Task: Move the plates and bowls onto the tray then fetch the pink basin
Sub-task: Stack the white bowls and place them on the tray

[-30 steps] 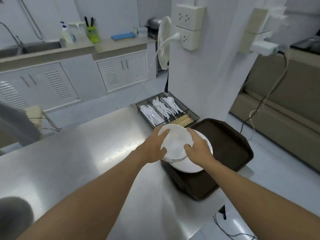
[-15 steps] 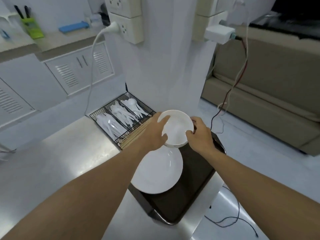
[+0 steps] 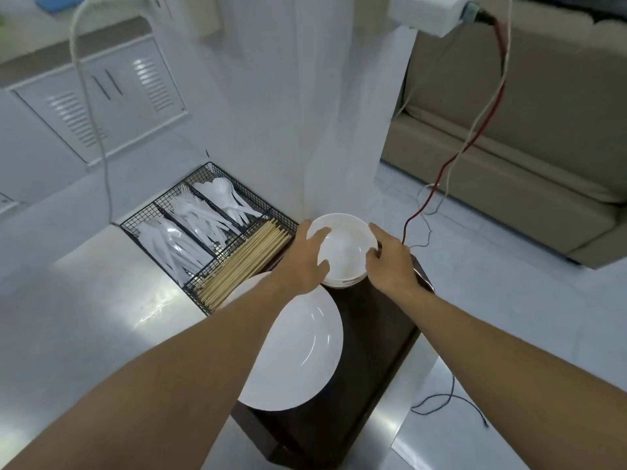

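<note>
Steel surface (image 3: 84, 334) carries a dark rectangular plastic tray (image 3: 373, 351); left hand (image 3: 302, 262) and right hand (image 3: 390, 262) clasp stacked white round bowls (image 3: 342, 249) at its far end, white round plate (image 3: 298, 347) below the left hand.

Glossy white plate (image 3: 298, 347), smooth stacked bowls (image 3: 342, 252), matt dark plastic tray (image 3: 373, 340), brushed steel table (image 3: 84, 320), black wire-mesh cutlery caddy (image 3: 169, 198), pale wooden chopsticks (image 3: 244, 262)

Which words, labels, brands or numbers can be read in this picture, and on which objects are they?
None can be read. The bowls, the plate, the dark tray, the wire cutlery basket and the white adapter on the wall show no print in this view.
</note>
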### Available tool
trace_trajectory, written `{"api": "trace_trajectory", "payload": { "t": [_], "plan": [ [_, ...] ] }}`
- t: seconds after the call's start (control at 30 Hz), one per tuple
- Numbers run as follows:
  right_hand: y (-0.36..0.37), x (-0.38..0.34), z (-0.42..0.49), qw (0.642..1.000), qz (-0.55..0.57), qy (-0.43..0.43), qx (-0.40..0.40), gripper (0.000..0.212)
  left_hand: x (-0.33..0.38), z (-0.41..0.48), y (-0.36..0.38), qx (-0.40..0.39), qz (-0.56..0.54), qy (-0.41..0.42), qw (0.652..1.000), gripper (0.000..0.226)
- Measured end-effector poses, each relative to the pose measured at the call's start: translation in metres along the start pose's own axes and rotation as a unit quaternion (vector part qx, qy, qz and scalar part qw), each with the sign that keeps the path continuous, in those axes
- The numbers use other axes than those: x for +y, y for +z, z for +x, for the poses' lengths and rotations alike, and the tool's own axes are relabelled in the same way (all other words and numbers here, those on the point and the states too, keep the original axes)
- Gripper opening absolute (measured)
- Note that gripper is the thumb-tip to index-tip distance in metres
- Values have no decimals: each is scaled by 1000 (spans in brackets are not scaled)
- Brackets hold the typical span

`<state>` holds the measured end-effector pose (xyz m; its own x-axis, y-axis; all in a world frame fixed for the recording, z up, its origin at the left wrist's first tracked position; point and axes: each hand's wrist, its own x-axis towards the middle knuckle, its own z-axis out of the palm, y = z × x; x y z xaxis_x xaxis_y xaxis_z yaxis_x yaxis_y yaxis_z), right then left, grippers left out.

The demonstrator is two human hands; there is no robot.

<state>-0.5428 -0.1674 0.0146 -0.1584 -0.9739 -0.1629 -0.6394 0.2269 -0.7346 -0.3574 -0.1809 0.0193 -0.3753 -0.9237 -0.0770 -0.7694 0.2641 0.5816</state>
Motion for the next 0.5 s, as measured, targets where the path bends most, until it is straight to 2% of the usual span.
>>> {"api": "trace_trajectory", "payload": {
  "t": [0.2, 0.37, 0.5],
  "plan": [
    [5, 3, 2, 1000, -15, -2, -17, 51, -4, 1, 3, -5, 3, -6, 1000, 58],
    [3, -7, 1, 998, -41, -8, -49, 59, 2, 1, -6, -32, 13, -52, 998, 60],
    [-2, -27, -5, 990, -119, -45, -58, 65, 8, -9, -27, -36, 64, -56, 996, 61]
  ]
}}
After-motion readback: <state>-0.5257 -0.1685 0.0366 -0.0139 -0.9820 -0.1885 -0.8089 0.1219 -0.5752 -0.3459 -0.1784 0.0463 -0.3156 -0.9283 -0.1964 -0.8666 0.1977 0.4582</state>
